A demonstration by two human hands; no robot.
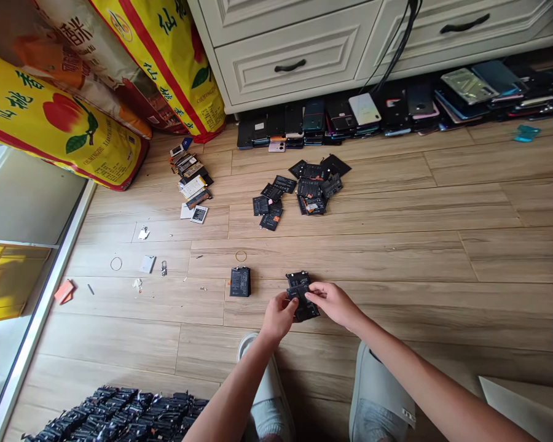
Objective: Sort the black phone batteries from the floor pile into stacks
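Note:
Both my hands meet low over the wooden floor, a little in front of my feet. A black phone battery [297,296] is held between them, my left hand [279,316] pinching its left side and my right hand [330,301] its right. Beneath and around it show more black batteries [297,278], partly hidden by my fingers. Just left stands a neat stack of black batteries [240,282], with a yellow rubber band [241,256] behind it. Farther off lie two loose heaps of black batteries, a smaller heap [270,205] and a larger heap [314,184].
Phones [364,109] are piled along the cabinet [286,43]. Mixed batteries [193,184] lie beside yellow sacks [59,120]. A mass of bundled batteries [120,417] sits at lower left, and a pale box [525,405] at lower right. My slippers [373,380] flank the work spot.

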